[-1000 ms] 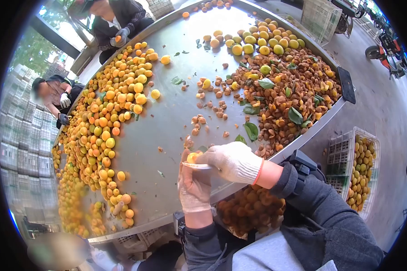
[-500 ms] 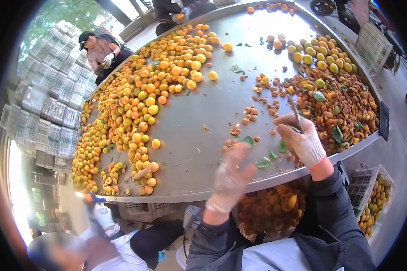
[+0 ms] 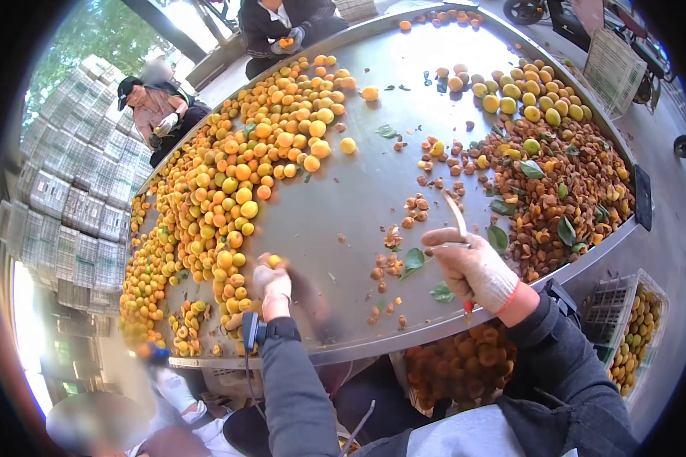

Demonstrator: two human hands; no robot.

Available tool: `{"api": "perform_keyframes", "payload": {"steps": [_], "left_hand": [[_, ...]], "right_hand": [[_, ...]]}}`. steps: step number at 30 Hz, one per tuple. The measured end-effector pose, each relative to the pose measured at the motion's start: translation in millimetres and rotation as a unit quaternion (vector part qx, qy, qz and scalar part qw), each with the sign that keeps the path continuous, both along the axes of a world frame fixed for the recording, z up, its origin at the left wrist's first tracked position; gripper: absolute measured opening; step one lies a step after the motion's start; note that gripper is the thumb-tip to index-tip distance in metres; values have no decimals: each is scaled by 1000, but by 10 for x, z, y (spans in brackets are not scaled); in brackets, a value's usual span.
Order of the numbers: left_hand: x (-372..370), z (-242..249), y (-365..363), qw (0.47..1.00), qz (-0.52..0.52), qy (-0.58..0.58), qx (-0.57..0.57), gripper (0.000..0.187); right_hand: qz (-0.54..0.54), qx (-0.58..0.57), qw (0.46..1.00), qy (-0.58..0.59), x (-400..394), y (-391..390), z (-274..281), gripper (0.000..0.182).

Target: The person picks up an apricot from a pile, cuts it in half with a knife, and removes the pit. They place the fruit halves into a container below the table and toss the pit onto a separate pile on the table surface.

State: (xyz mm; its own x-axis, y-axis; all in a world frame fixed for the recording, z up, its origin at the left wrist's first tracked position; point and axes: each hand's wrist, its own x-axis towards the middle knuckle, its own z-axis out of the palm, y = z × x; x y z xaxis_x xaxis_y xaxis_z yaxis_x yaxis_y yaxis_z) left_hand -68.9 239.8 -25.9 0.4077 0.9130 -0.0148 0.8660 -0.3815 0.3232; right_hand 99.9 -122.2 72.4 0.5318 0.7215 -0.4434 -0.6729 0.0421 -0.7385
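Note:
My left hand [image 3: 273, 280], in a pale glove, is closed around a yellow-orange fruit [image 3: 275, 261] at the right edge of the large fruit pile [image 3: 221, 183] on the metal table [image 3: 328, 221]. My right hand [image 3: 469, 266], gloved with a red cuff edge, grips a thin curved tool [image 3: 456, 212], its tip pointing up and away. Small brown pits or scraps [image 3: 415, 209] and green leaves [image 3: 413, 262] lie just beyond and left of that hand. To its right spreads a heap of brown and orange pieces [image 3: 556, 190].
A crate of orange halves [image 3: 461, 365] stands under the table's near edge. Another crate with fruit [image 3: 636, 335] is at the lower right. Two co-workers handle fruit across the table; another person is at the lower left. Crates [image 3: 76, 206] are stacked at left.
My left hand has moved left from the near edge to the fruit pile and closed on a fruit. My right hand has shifted slightly left and nearer, still holding the tool.

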Motion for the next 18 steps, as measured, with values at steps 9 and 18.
{"api": "perform_keyframes", "payload": {"steps": [9,18], "left_hand": [[368,671,-1774,553,-78,-616,-556,41],[498,651,-2267,551,-102,-592,-579,42]], "right_hand": [[107,-83,938,-318,-264,36,-105,18],[181,-208,821,-499,-258,10,-68,22]]}}
